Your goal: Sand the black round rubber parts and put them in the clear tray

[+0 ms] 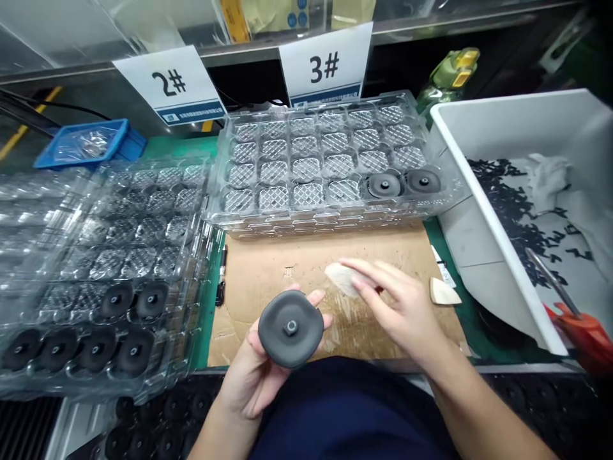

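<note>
A round black rubber-like disc (278, 342) with a small metal nut at its centre is held in my left hand (249, 383), fingers curled round its rim from beneath. To the right, my right hand (402, 300) pinches a cream-white flat pad (342, 279) between thumb and fingers, apart from the disc. Both hands are over a worn cardboard sheet (258, 262). Beyond the cardboard lies a clear plastic tray (306, 169), with two similar discs in its near right pockets. Another cream pad (444, 292) rests at the cardboard's right edge.
At left, a clear tray (110, 263) holds several black discs. A white bin (502, 255) on the right contains small black scraps, a white cloth and an orange-handled tool (579, 326). A blue basket (90, 144), a green bottle (445, 80) and two numbered signs are farther back.
</note>
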A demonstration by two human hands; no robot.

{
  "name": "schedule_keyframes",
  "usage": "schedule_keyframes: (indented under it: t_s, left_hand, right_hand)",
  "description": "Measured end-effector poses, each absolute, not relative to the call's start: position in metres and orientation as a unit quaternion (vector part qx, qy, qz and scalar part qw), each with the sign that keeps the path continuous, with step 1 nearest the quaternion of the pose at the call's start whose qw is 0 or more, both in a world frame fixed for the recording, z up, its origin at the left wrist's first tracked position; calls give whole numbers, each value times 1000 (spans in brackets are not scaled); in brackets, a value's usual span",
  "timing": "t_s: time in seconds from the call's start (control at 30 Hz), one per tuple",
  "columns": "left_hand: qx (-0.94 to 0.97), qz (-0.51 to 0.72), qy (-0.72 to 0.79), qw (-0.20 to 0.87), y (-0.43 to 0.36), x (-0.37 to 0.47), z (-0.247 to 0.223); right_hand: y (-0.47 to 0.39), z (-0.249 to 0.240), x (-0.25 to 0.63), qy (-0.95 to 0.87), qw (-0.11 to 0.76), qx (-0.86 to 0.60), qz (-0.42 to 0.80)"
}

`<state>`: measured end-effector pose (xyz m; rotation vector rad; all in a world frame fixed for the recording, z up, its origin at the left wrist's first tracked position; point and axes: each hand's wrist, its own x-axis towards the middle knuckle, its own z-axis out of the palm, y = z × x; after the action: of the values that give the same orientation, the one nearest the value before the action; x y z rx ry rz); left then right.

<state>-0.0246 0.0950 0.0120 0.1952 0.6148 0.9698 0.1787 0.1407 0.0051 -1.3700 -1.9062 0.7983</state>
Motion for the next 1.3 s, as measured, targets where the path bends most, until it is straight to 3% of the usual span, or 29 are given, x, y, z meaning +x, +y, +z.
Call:
schedule_keyframes:
  t_s: [0.13,0.27,0.43,0.53,0.63,0.77,0.93,1.1,1.23,1.3]
  left_hand:
    - [95,444,285,844,98,-22,10]
    - [99,434,286,848,101,-14,7]
    - [104,427,321,839,103,0,13]
    - [123,434,357,818,100,8,14]
    - [143,448,405,784,97,10,10]
    - [131,480,426,756,94,10,4]
    - [103,480,343,801,96,12,4]
    - [155,515,389,748,98,7,5]
    - [158,534,359,749,95,8,5]
    - [157,550,350,742,95,7,5]
  right_hand:
    - [101,-50,189,-731,236,-540,344]
    - [85,-75,194,-737,220,-536,347]
    - [110,-13,203,-662,345,-583,321]
    - [121,30,193,-719,412,-484,280]
    - [124,42,182,-789,379,-396,277]
    - [126,40,177,-804,266,-457,272]
    - [134,45,166,-822,390,-351,221]
    - [112,45,167,-804,300,-445,257]
    - [93,50,162,-790,361,-448,212]
    - [94,53,160,-776,377,-440,249]
